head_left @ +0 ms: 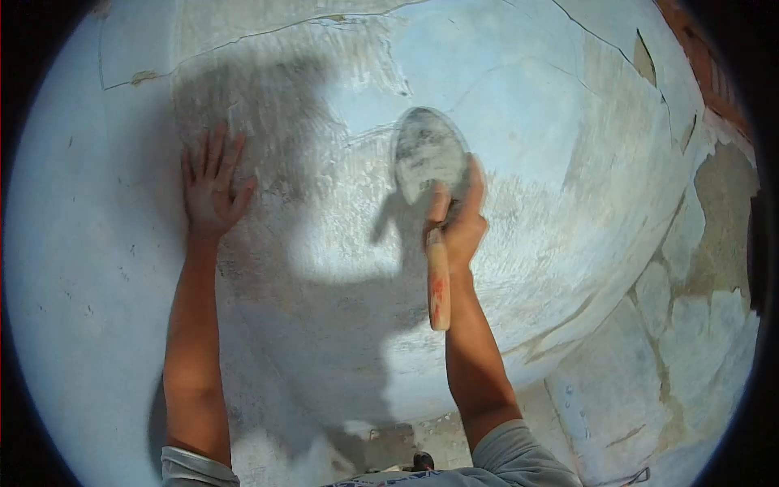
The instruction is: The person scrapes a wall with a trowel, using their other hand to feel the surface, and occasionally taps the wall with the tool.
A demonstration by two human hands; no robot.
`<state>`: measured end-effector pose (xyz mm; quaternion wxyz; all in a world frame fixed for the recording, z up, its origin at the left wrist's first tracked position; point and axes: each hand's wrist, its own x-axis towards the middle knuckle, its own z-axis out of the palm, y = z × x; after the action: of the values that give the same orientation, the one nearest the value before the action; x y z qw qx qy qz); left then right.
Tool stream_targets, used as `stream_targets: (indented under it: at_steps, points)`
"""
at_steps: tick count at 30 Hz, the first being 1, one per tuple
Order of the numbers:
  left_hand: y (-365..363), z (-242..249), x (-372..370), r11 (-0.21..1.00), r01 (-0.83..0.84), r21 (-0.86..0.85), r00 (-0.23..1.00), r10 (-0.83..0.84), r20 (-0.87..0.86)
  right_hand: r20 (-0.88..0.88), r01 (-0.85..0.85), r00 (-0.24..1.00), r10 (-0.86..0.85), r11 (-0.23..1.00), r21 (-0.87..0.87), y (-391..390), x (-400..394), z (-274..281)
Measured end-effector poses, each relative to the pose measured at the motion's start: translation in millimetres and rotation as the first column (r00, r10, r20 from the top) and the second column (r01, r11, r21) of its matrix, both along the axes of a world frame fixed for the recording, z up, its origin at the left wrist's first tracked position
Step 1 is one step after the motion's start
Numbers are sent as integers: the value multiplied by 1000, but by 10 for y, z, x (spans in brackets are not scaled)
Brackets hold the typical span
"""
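My left hand [213,191] lies flat on a pale blue wall [527,105], fingers spread, at the edge of a rough scraped patch [276,122]. My right hand [464,235] grips a trowel [426,146] whose rounded metal blade is smeared grey and points up the wall. Its wooden handle [439,292], marked with red, hangs down below my fingers. The blade overlaps the border between smooth blue paint and rough grey-white surface, and looks slightly blurred. Shadows of my head, arm and the trowel fall across the wall.
Long cracks [243,39] run across the top of the wall, with a chipped hole [643,58] at upper right. Reddish-brown boards [710,69] edge the far right. Cracked, peeling slabs [604,381] lie at lower right, near a thin metal tool [637,476].
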<state>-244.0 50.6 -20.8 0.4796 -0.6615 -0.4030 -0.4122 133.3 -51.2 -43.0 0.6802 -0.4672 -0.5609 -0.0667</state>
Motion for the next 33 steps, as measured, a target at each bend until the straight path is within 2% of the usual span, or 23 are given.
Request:
stream_targets:
  at_steps: [1, 2, 3, 6, 8, 9, 11, 13, 16, 18, 20, 22, 24, 25, 26, 28, 29, 32, 33]
  points:
    - [-7, -4, -17, 1000, 6, 2, 1000, -6, 1, -106, -17, 994, 34, 987, 163, 44, -39, 24]
    - [9, -9, -22, 1000, 14, 7, 1000, -14, 2, -108, 4, 994, 23, 970, 244, 97, -89, 26]
    - [27, -5, -21, 1000, 25, 14, 1000, -25, 6, 3, -5, 1000, 4, 982, 187, 136, -153, -72]
    - [-3, -6, -18, 1000, -9, -14, 1000, 9, 10, 325, -53, 945, -34, 965, 255, 203, -292, -282]
    - [5, -60, -21, 1000, 12, -20, 1000, -11, 7, 211, -46, 978, 3, 978, 201, 208, -195, -187]
    - [20, -35, -38, 1000, 15, -8, 1000, -15, 5, 21, -60, 998, 58, 983, 171, 145, -230, -128]
    - [46, -26, -61, 1000, 13, -7, 1000, -13, 15, 212, -26, 977, -24, 972, 232, 210, -275, -241]
    - [19, -52, -22, 999, 33, -13, 999, -33, 26, 281, 8, 957, -72, 975, 222, 194, -275, -237]
    - [3, -56, -37, 998, 51, -22, 998, -51, 21, 199, 54, 977, -75, 992, 112, 100, -249, -115]
    - [23, -51, -56, 999, 23, -30, 1000, -23, 7, 146, -28, 989, -7, 970, 241, 138, -288, -129]
    - [12, -23, -54, 999, 28, -17, 1000, -28, 8, 327, -60, 944, -45, 951, 304, 224, -305, -346]
    - [17, -46, -37, 999, 42, -20, 999, -42, 13, 326, -76, 945, -8, 967, 244, 181, -325, -358]
    - [17, -44, -47, 999, 49, -20, 998, -49, 30, 223, -68, 973, 56, 997, 43, 57, -285, -263]
    - [11, -44, -52, 999, 49, -21, 998, -49, 34, 91, -125, 986, 142, 978, -169, 1, -273, -210]
    - [1, -35, -45, 999, 48, -22, 998, -47, 36, 247, -41, 968, 44, 999, -19, 1, -277, -194]
    - [-25, -38, -36, 998, 47, -48, 998, -45, 38, 480, 62, 852, -210, 950, 306, 32, -292, -239]
    - [-40, -47, -38, 997, 45, -70, 998, -43, 39, 552, 25, 816, -173, 964, 264, 47, -233, -285]
    - [-87, -53, -45, 991, 40, -124, 998, -34, 47, 686, 181, 621, -380, 921, 346, 95, -163, -294]
    - [-93, -51, -50, 989, 39, -143, 998, -33, 48, 677, 153, 645, -356, 927, 342, 54, -199, -261]
